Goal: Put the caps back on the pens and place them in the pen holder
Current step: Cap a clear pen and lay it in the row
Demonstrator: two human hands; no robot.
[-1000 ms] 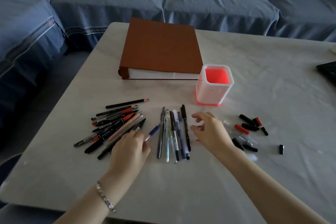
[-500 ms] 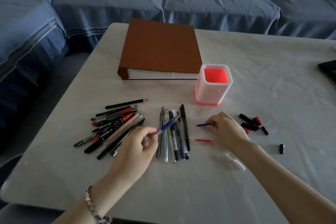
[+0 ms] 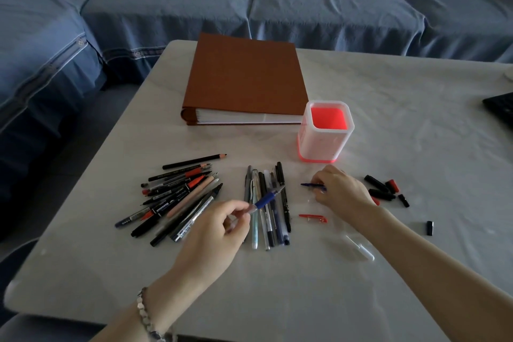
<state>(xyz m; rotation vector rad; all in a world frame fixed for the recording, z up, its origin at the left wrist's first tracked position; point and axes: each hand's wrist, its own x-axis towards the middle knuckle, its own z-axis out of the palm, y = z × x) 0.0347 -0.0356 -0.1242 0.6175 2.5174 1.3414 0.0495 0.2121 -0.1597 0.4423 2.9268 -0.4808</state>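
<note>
pale tabletop [image 3: 277, 291], mid-frame: left hand [image 3: 213, 230] pinches a clear blue-grip pen [image 3: 265, 198]; right hand [image 3: 344, 191] fingers [image 3: 322, 198] seemingly pinch a slim blue cap [image 3: 311, 185]. capping step: next, align and push, then white red-lined pen holder [image 3: 319, 146].

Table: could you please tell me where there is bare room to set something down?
Free: the near strip of table between the forearms, and the stretch right of the pen holder. Crowded: the pen pile on the left, the row of pens beside it, and the loose caps right of the right hand.
</note>
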